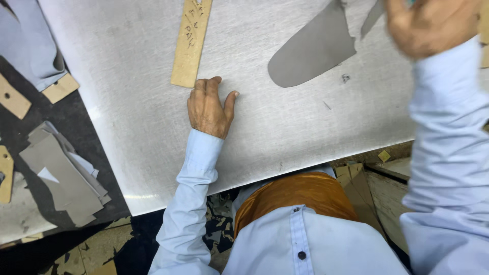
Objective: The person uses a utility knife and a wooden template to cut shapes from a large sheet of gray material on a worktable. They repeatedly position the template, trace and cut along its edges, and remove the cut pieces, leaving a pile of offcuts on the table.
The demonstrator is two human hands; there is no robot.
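- Far left on my feed there's a dark side surface (30, 127) with a messy pile of grey cut pieces (63, 178) and a few small tan cardboard tags (12, 99) scattered around it.
- Next over is the big scratched metal sheet (137, 132) that fills most of the view.
- A long tan cardboard strip (191, 40) lies on the sheet, running up out of frame (it has handwriting on it).
- The left hand (208, 108) rests flat on the metal just below the strip's lower end, fingertips right beside it, thumb spread out, relaxed and holding nothing.
- Right of that, a grey rounded piece of sheet material (313, 51) lies on the metal, well apart from the left hand.
- Top right, the right hand (430, 25) is blurred, fingers curled up by the grey piece's far edge. I can't tell if it's actually gripping anything.
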